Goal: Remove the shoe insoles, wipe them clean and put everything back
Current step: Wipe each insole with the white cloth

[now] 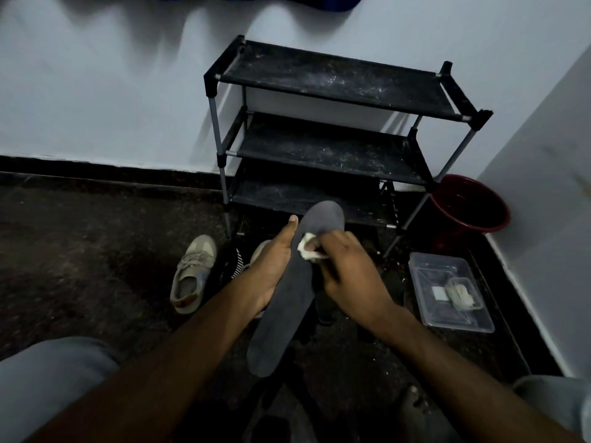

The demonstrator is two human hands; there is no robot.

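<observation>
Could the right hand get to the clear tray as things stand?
Probably yes: the tray lies open just right of the right hand, nothing between them, though that hand grips a wipe.

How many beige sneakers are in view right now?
2. One beige sneaker lies on the floor left of the left hand; the second sneaker shows only its toe behind that hand. Others may be hidden.

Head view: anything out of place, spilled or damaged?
No spill or damage shows. The shoe rack shelves are streaked with whitish dust. A beige shoe lies beside it, off the shelves. The left hand holds the insole; the right hand wipes it with a cloth.
</observation>
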